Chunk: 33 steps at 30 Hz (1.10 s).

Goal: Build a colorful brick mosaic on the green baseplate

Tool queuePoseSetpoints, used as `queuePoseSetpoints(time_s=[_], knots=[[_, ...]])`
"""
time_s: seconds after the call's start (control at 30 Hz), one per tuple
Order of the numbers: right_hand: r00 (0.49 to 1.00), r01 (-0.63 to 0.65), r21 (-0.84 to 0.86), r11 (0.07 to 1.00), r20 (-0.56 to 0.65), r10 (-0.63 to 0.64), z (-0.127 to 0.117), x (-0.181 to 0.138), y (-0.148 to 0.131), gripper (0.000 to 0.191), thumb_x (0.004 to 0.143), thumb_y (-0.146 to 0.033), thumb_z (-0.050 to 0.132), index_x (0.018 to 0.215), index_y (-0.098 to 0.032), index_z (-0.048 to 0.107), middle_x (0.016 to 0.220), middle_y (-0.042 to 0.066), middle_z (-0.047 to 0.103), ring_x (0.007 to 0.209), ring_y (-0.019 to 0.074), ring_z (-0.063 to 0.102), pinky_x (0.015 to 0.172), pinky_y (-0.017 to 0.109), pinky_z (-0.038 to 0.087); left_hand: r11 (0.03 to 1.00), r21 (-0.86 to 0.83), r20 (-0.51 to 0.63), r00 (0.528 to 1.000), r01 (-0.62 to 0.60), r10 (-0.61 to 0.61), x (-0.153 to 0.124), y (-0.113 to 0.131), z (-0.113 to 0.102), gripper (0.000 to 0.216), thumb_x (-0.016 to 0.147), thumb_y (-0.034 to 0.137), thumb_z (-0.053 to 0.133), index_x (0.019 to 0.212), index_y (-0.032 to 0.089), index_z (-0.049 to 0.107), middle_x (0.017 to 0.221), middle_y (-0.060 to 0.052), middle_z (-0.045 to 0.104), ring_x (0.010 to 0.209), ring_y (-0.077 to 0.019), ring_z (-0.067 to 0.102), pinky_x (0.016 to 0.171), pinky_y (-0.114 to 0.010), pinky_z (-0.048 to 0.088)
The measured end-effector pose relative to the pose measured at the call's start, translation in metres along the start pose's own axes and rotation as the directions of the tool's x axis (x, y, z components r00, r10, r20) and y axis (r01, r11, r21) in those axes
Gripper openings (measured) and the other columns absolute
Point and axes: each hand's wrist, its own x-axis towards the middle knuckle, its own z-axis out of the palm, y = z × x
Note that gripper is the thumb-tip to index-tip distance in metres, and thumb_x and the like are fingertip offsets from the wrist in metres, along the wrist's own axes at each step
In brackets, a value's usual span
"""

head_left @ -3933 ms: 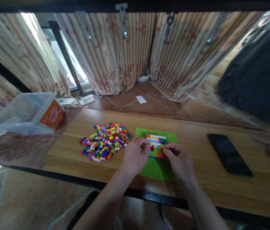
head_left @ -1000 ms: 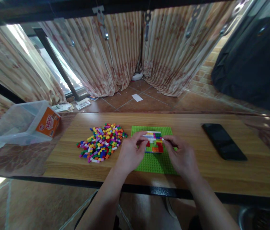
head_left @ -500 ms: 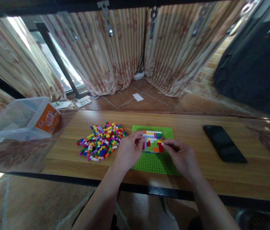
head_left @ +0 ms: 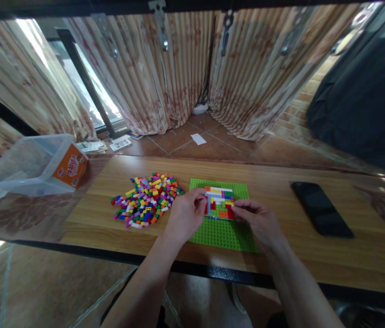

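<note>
A green studded baseplate (head_left: 225, 234) lies on the wooden table and bears a flat, multicoloured block of joined toy bricks (head_left: 220, 203). My left hand (head_left: 187, 212) is at the left edge of this block, thumb and forefinger brought together. Whatever those fingers hold, if anything, is hidden. At the block's right edge, my right hand (head_left: 260, 221) pinches a small white brick (head_left: 234, 206) that hardly shows between the fingertips. Left of the baseplate, a heap of loose toy bricks (head_left: 148, 198) in many colours is spread out.
A black phone (head_left: 321, 209) lies on the right part of the table (head_left: 274, 182). Beyond its left end is a clear plastic bin (head_left: 25, 159) with an orange label. Curtains (head_left: 175, 73) hang behind, and a white paper (head_left: 198, 139) is on the tiled floor.
The view has shifted slightly. My right fingertips have closed in on the block's right edge, and the white brick shows less than before. My left hand stays at the left edge.
</note>
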Motion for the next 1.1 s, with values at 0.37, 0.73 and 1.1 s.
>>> queuePoseSetpoints(time_s=[0.37,0.73,1.1], knots=[[0.996,-0.090,0.056,0.994,0.002,0.090,0.000,0.003,0.001,0.040,0.043,-0.037,0.093,0.070,-0.017,0.072,0.063,0.001,0.070,0.054,0.0114,0.060,0.052,0.025,0.051,0.997,-0.061,-0.031,0.999,0.039,-0.041,0.002,0.001,0.004,0.020,0.086,0.010,0.057,0.102,0.016,0.068,0.093,-0.006,0.077,0.083,-0.0162,0.073,0.077,-0.027,0.057],[0.994,-0.018,0.122,0.992,-0.108,0.032,-0.002,0.005,0.002,0.038,0.050,-0.044,0.090,0.073,-0.019,0.074,0.067,-0.001,0.069,0.060,0.0095,0.060,0.058,0.021,0.052,0.982,0.075,-0.036,0.985,0.172,-0.170,0.004,-0.006,0.002,0.029,0.088,0.012,0.054,0.115,0.014,0.066,0.101,-0.011,0.076,0.087,-0.0207,0.072,0.081,-0.033,0.057],[0.999,0.017,0.056,0.998,-0.052,-0.014,0.009,0.005,0.011,0.039,0.067,-0.048,0.080,0.092,-0.018,0.076,0.085,0.005,0.077,0.080,0.0202,0.071,0.079,0.036,0.059,0.990,0.021,0.135,0.981,0.137,-0.139,0.003,-0.002,0.004,0.046,0.079,0.000,0.043,0.112,0.017,0.072,0.106,-0.008,0.076,0.101,-0.0224,0.069,0.096,-0.035,0.052]])
